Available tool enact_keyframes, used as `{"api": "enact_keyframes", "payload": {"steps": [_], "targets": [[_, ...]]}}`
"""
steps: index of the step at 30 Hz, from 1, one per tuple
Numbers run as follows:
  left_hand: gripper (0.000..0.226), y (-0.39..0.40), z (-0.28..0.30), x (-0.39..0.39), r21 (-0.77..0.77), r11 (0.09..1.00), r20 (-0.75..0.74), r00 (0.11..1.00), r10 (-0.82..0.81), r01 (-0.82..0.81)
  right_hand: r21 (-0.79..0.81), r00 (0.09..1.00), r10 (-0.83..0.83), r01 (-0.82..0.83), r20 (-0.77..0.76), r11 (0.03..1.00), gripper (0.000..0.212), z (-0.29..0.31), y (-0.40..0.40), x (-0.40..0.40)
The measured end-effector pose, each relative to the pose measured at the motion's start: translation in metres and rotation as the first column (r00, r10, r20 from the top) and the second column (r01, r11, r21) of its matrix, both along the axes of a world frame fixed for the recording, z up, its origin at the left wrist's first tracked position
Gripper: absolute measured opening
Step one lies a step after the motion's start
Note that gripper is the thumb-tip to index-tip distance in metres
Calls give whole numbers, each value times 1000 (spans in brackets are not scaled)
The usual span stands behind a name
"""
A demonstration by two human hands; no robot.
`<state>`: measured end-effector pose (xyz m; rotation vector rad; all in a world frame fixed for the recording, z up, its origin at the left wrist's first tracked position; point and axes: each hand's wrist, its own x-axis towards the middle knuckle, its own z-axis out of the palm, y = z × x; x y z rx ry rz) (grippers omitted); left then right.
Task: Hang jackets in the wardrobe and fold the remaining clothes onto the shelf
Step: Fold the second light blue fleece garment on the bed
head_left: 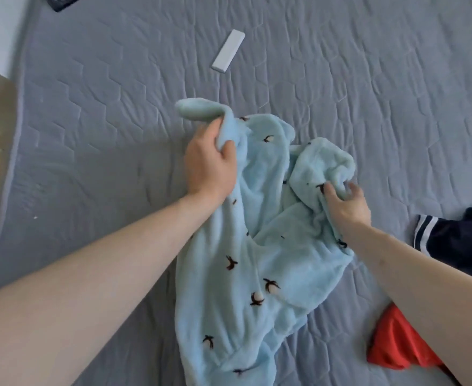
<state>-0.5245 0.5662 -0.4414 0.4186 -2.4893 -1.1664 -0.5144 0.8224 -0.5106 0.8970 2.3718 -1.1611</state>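
A light blue fleece garment [257, 260] with small dark embroidered motifs lies crumpled on the grey quilted bed [104, 112]. My left hand [209, 162] grips a bunched fold near its upper left end. My right hand [346, 204] pinches a gathered fold on its right side. Both of my forearms reach in from the bottom of the view. The wardrobe and the shelf are out of view.
A white rectangular remote [228, 50] lies on the bed beyond the garment. A dark navy garment with white stripes [457, 240] sits at the right edge. A red garment [396, 341] lies at the lower right, partly under my right arm. The bed's left edge [17, 135] borders the floor.
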Motion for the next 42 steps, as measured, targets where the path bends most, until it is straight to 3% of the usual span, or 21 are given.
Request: {"api": "enact_keyframes", "payload": {"steps": [2,3,5,7,8,11,12,14,17,19,21,25,28,31,34,37,40,42], "targets": [[44,34,-6,-5,-70,981,118,978,-169,178,-48,991,122,-120,54,992,79,-6,1,4],[41,51,-13,-8,-53,956,235,934,-270,290,-77,986,148,-142,75,987,81,-8,1,6],[17,78,-28,-10,77,857,513,717,-472,510,-123,988,132,-122,75,985,82,-12,-1,8],[26,91,-40,-8,225,789,649,516,-559,571,-170,991,119,-108,59,980,81,-15,-3,7],[40,89,-43,-7,231,795,646,523,-557,561,-196,993,109,-97,47,976,77,-16,-3,5],[50,69,-39,4,68,925,364,854,-371,373,-258,997,65,-50,50,965,26,-13,1,4],[51,57,-38,10,1,959,271,923,-273,283,-276,997,59,-43,53,960,12,-12,2,4],[63,31,-38,25,-126,982,263,959,-106,144,-302,997,43,-20,69,953,5,-9,0,5],[81,17,-42,49,-242,939,442,889,-118,244,-354,989,73,-22,132,935,25,-3,-9,9],[75,28,-48,62,-223,894,507,830,-234,388,-399,988,85,-25,133,916,38,-2,-14,12],[59,39,-59,66,-159,901,580,777,-246,404,-461,994,16,34,104,887,37,-3,-12,16],[5,33,-73,61,-68,990,603,795,-57,122,-481,952,-303,250,-34,840,16,11,11,29],[8,20,-70,61,82,996,593,805,-19,-36,-534,929,-371,310,-6,787,17,36,33,46],[6,11,-50,70,246,969,577,804,-143,-4,-640,967,-236,244,100,729,38,70,41,61],[18,14,-18,90,468,883,536,787,-307,26,-800,990,-74,141,121,583,40,110,34,66],[34,23,12,120,621,766,500,668,-551,167,-888,990,91,56,109,457,41,144,18,61],[71,30,20,153,590,742,559,502,-660,318,-893,978,210,-76,21,444,45,164,-6,42],[78,33,16,167,517,782,607,495,-622,349,-881,961,269,-182,-65,437,43,172,-29,26]]}}
